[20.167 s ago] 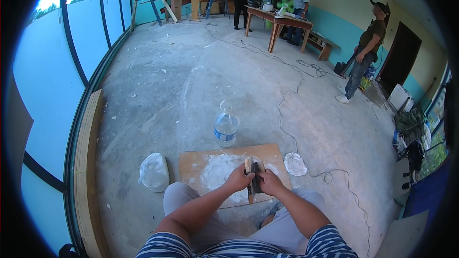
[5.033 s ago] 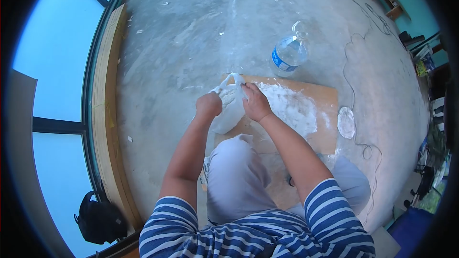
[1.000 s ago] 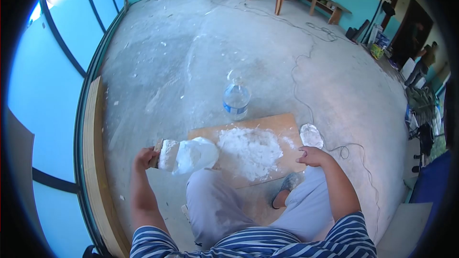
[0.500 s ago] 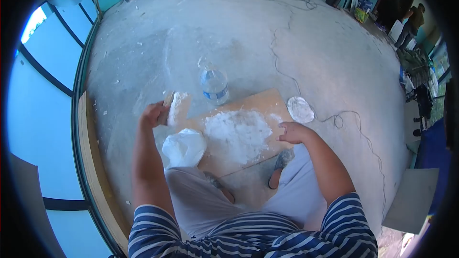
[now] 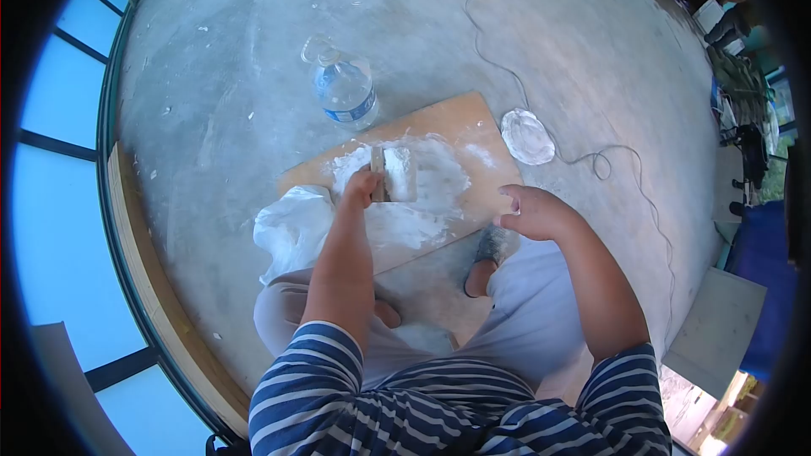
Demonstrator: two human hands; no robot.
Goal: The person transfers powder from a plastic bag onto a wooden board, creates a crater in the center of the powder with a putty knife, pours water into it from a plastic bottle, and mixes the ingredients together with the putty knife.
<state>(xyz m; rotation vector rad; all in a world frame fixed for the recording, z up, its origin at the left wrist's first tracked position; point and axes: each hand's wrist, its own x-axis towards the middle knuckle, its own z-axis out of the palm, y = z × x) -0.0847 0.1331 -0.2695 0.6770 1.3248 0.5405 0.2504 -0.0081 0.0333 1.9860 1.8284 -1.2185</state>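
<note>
"Lying on concrete floor (image 5: 253, 93), is the board (image 5: 460, 121) carrying white smears (image 5: 443, 171), with windows (image 5: 61, 93) lining the left?"

"Yes — the left hand (image 5: 363, 187) is gripping the scraper (image 5: 399, 176) over them, forearm pointing forward; the right hand (image 5: 541, 214) is hovering separately, thumb and fingers standing apart."

"And the scraper?"

"Pointing right — its long edge is running forward."

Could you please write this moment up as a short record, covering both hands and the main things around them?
Left hand: grips a scraper over the board
Right hand: nothing visible in it, near the board's right edge
White material: smeared on the board, some on the scraper
White bag: at the board's left end
Clear bottle: blue label, standing on the floor beyond the board
Whitish disc: on the floor, right of the board
</note>
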